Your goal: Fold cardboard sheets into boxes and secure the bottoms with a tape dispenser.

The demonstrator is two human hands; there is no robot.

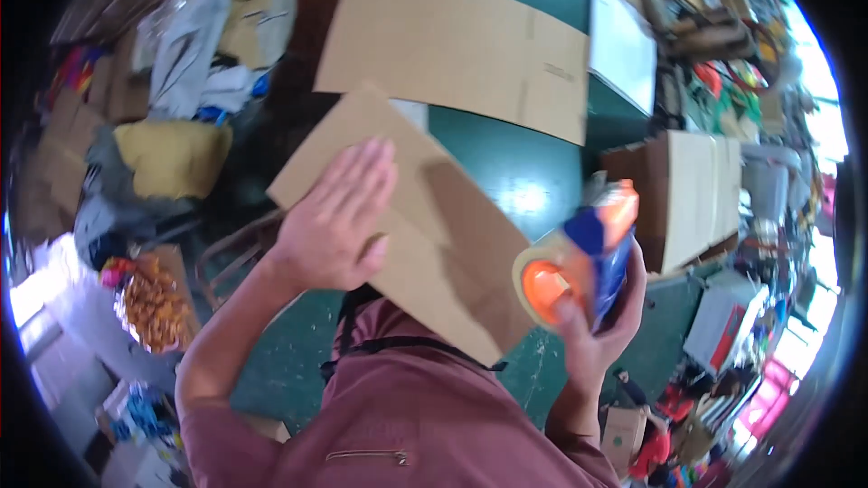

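A folded piece of brown cardboard (425, 208) lies slantwise in front of my body, on the near side of the green table. My left hand (339, 217) rests on its upper left part, palm down with the fingers stretched out. In my right hand (615, 325) is an orange and blue tape dispenser (592, 248) with a roll of tape on it. The hand wraps round it from the right, thumb near the roll's orange core. The dispenser is beside the cardboard's right edge; whether they touch, I cannot tell.
A long flat cardboard sheet (443, 36) lies beyond, across the green table (506, 172). White sheets (622, 45) are at its right. A cardboard box (696, 199) stands to the right. At the left are a chair-like frame (240, 258) and a yellow bundle (176, 158).
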